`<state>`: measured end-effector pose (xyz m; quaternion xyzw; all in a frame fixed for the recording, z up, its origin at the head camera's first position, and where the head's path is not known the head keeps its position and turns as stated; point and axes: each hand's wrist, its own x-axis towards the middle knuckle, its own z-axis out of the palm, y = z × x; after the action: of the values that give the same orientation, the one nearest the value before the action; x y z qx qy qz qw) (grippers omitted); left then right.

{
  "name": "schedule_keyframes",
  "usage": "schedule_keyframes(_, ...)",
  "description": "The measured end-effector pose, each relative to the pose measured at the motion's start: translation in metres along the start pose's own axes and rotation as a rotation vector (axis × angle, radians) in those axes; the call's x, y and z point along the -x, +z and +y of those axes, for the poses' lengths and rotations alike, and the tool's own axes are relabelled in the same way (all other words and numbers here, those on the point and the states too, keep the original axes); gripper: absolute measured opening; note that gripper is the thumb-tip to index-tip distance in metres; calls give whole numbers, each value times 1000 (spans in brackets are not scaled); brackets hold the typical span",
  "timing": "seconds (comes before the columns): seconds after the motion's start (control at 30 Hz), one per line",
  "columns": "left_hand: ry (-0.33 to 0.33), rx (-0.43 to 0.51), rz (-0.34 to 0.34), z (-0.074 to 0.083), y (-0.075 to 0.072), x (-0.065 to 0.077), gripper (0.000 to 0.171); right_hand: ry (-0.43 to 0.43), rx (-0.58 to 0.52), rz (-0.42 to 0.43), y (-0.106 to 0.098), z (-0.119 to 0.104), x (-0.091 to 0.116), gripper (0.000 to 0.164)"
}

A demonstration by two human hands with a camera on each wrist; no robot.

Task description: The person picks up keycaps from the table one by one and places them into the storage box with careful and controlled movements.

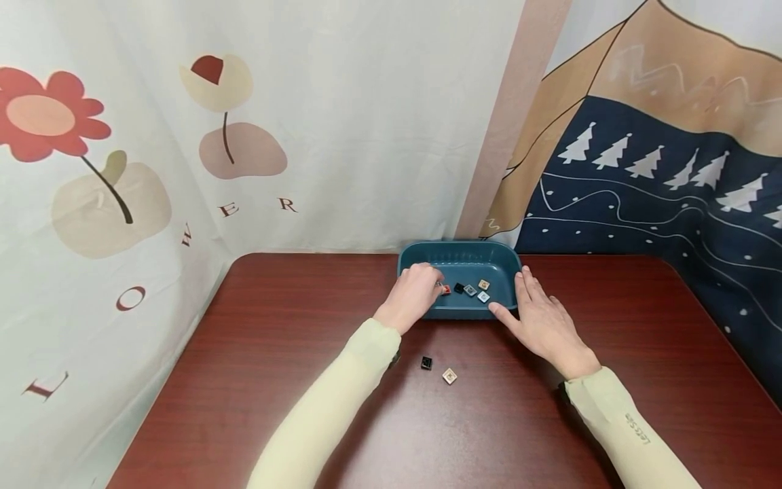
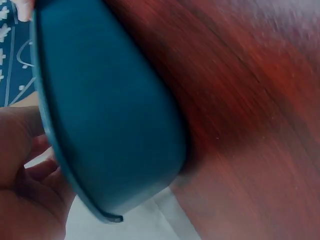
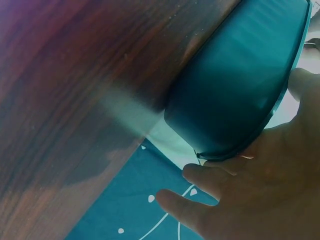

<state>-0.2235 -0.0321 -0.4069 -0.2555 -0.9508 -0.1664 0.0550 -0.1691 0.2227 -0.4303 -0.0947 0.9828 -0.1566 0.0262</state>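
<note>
A blue-green rectangular tray (image 1: 464,314) stands at the back of the table, with several small square keycaps in it. My left hand (image 1: 415,291) reaches over the tray's left front part, its fingers curled and pinching at a keycap that they mostly hide. Right by those fingertips is a red keycap (image 1: 447,289). Black, grey, light blue and cream keycaps (image 1: 484,284) lie further right inside. With fingers spread and mostly straight, my right hand (image 1: 546,321) rests against the tray's right front corner. Both wrist views show the tray's outer wall (image 2: 115,115), but not its contents.
A black keycap (image 1: 426,363) and a cream keycap (image 1: 449,376) lie on the dark red-brown table (image 1: 293,339) in front of the tray. Printed cloth (image 1: 366,136) hangs behind the table's back edge, close to the tray.
</note>
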Motion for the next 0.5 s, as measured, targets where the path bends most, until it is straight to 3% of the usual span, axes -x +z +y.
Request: schedule_keyframes(0.5, -135, 15, -150, 0, 7, -13, 16, 9, -9, -5, 0, 0, -2, 106)
